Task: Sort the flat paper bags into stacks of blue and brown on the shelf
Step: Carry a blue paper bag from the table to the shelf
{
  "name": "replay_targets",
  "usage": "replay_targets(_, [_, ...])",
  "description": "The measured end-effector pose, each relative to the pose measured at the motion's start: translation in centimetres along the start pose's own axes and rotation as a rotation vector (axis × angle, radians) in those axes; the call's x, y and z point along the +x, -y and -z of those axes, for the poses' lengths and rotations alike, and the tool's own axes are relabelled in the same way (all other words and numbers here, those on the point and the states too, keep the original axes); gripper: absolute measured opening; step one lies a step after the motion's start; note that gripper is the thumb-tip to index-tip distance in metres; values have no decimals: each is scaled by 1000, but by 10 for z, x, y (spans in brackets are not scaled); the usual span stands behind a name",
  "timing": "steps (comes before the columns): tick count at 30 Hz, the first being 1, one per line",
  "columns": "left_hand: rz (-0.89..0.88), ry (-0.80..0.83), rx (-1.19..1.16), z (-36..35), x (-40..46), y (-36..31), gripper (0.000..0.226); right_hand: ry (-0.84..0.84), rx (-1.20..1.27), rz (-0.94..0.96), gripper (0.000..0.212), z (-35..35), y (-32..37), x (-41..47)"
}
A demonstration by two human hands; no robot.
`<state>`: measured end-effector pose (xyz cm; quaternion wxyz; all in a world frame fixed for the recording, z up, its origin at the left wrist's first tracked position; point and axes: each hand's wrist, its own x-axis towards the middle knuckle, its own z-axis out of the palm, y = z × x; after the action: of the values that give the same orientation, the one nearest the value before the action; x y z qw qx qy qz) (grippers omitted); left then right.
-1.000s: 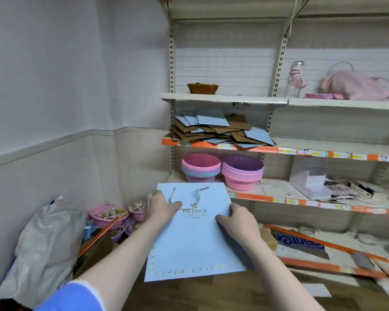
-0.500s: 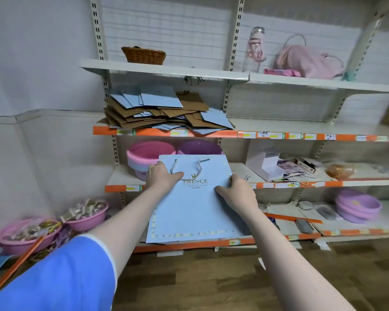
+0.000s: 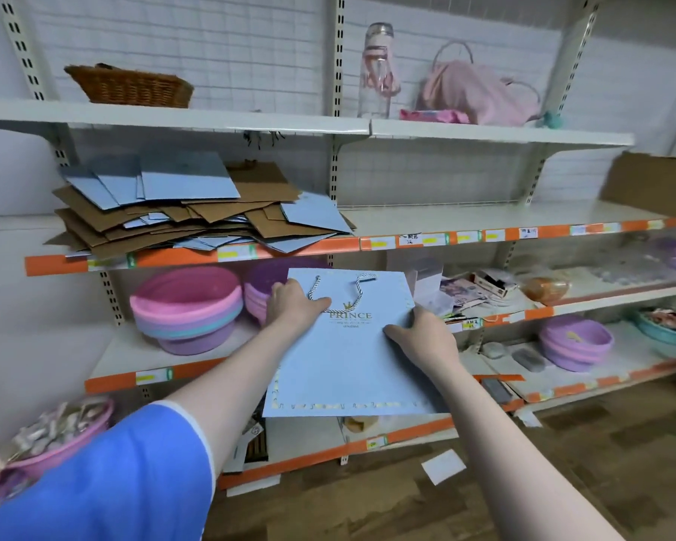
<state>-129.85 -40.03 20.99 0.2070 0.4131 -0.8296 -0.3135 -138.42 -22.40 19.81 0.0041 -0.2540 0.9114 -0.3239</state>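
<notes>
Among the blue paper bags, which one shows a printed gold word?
The blue bag held in both hands: it reads PRINCE in gold and shows a rope handle. The blue bags in the mixed pile on the shelf show plain faces.

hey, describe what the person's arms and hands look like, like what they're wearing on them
Both hands, the left hand and the right hand, are bare: no gloves, rings, watch or bracelets show. The forearms are uncovered too. On the left arm a short blue sleeve with a thin white edge ends above the elbow. No sleeve shows on the right arm in this view.
</notes>
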Motion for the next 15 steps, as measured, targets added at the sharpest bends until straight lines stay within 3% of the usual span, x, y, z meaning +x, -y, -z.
replay_targets(7, [5, -39, -34, -75, 70, -89, 62, -33, 33, 17, 50, 34, -63, 124])
replay_targets(15, [6, -111, -51, -127, 131, -185, 59, -21, 19, 49, 43, 83, -106, 242])
